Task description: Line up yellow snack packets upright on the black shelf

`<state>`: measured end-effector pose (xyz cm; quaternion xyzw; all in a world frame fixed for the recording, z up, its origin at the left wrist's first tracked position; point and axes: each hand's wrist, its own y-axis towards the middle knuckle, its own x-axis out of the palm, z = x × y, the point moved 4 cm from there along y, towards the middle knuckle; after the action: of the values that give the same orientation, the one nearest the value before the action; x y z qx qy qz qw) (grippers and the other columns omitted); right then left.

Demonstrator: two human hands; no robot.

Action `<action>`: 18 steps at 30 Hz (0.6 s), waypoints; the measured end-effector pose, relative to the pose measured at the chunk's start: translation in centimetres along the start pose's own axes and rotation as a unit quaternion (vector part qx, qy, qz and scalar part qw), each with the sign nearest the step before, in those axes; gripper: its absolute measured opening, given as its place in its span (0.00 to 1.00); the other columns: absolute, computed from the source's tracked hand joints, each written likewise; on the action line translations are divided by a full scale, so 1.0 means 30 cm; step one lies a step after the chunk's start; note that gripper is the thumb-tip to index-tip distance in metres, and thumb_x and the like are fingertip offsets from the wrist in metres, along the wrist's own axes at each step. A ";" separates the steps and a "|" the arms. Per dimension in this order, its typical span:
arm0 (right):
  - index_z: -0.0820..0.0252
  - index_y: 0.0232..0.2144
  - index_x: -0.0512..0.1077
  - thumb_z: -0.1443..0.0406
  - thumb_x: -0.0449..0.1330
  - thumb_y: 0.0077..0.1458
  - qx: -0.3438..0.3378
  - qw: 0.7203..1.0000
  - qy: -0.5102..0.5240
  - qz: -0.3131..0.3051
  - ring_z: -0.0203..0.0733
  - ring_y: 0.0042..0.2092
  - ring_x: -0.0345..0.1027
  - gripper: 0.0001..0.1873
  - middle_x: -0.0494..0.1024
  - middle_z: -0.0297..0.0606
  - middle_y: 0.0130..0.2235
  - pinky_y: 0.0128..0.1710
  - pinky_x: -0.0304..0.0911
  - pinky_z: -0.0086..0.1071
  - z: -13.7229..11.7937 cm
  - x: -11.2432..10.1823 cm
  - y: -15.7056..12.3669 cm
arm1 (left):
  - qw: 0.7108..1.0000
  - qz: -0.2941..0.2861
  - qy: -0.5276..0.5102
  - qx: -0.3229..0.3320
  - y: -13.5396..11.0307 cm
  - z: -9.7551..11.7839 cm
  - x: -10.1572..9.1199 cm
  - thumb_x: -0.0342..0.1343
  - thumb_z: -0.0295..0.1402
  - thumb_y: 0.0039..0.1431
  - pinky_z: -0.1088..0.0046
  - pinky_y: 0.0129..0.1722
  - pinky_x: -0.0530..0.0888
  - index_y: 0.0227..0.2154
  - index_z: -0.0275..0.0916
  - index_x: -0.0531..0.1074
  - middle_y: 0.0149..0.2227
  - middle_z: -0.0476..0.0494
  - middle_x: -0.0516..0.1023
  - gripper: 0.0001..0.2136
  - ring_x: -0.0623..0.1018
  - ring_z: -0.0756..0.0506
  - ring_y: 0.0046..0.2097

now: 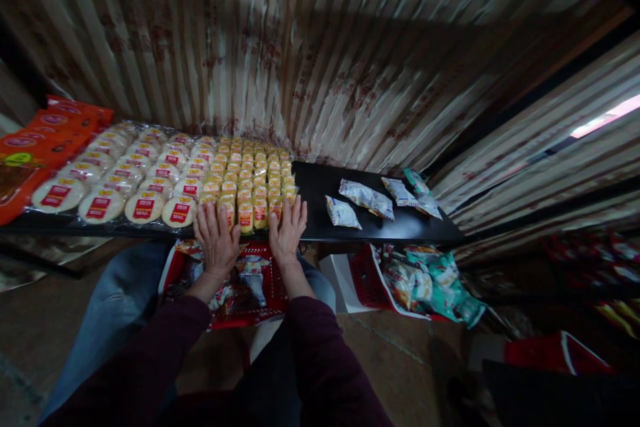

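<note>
My left hand (216,235) and my right hand (289,229) rest at the front edge of a black shelf (320,213), fingers stretched out and flat. Both press against the front row of small yellow snack packets (249,177), which stand in several tidy rows. The left hand touches the row's left end, the right hand its right end. Neither hand holds anything. Left of the yellow packets lie rows of round white rice crackers with red labels (125,173).
Orange packages (35,147) sit at the shelf's far left. A few loose white and green packets (380,200) lie on the shelf's right part. Below are a red basket (273,283) with goods and another basket (365,280) spilling green bags. A corrugated wall stands behind.
</note>
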<state>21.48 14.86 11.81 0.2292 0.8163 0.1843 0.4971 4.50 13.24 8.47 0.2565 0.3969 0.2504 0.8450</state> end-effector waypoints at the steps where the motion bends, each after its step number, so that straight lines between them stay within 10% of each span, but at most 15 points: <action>1: 0.60 0.62 0.58 0.54 0.48 0.62 -0.002 1.000 -0.007 -0.006 0.55 0.68 0.33 0.30 0.48 0.49 0.68 0.60 0.48 0.54 0.001 0.007 0.004 | 1.000 -0.002 0.004 0.005 -0.001 0.001 0.001 0.47 0.45 0.62 0.45 0.63 0.45 0.62 0.31 0.58 0.66 0.24 0.52 0.30 0.42 0.33 0.69; 18: 0.59 0.63 0.56 0.47 0.55 0.56 -0.019 0.998 -0.059 0.007 0.61 0.68 0.32 0.38 0.41 0.54 0.68 0.57 0.51 0.58 0.006 0.033 0.047 | 0.999 -0.014 0.015 0.033 0.025 0.015 -0.008 0.56 0.47 0.54 0.45 0.63 0.45 0.62 0.32 0.57 0.65 0.25 0.55 0.36 0.47 0.31 0.68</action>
<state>21.53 16.58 11.75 0.2356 0.7802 0.1892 0.5477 4.56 13.55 9.33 0.2748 0.4213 0.2297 0.8332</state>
